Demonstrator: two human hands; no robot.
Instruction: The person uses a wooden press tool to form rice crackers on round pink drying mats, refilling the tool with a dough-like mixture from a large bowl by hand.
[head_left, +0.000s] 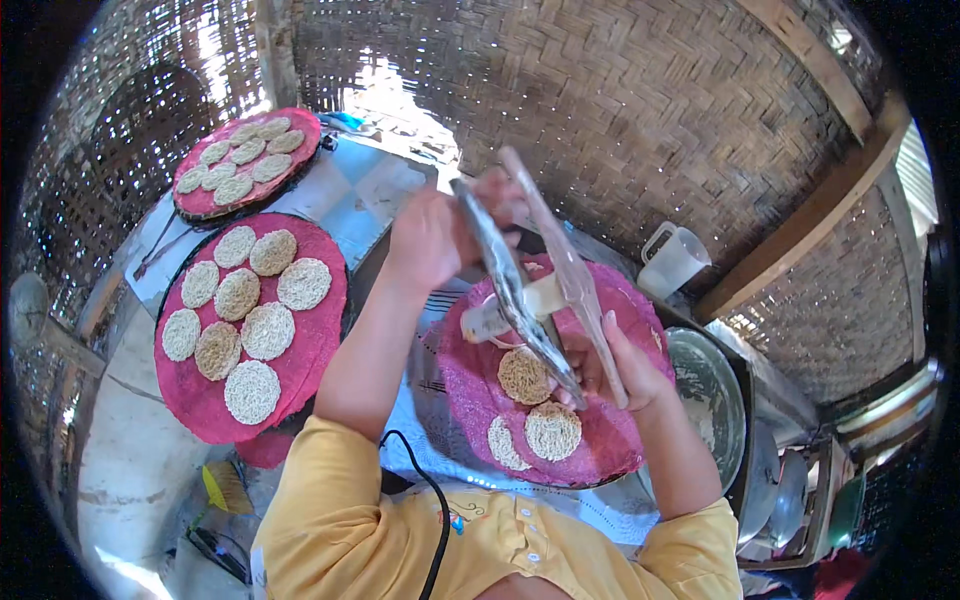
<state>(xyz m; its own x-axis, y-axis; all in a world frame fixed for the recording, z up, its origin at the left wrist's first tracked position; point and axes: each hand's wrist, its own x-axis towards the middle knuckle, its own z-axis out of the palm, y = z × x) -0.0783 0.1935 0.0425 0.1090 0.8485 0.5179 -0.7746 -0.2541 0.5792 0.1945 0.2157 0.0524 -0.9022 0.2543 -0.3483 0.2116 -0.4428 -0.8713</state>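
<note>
My left hand (431, 236) is raised near the upper ends of a hinged press-like tool, blurred; I cannot tell exactly how its fingers meet the tool. My right hand (634, 367) grips the lower ends of the tool's two long arms, a dark one (495, 255) and a pale wooden one (559, 247). Between the arms is a whitish cylinder (544, 296). The tool is held tilted above a round tray covered in pink cloth (615, 442). On that cloth lie a tan noodle-like disc (523, 375), a whitish one (553, 431) and a partial one (506, 444).
At left, a pink-covered round tray (180, 397) bears several noodle-like discs; another such tray (184, 169) stands behind it. A translucent plastic jug (675, 259) and a large metal basin (705, 397) are at right. Woven bamboo walls (600, 112) surround the place. A black cable (442, 525) crosses my front.
</note>
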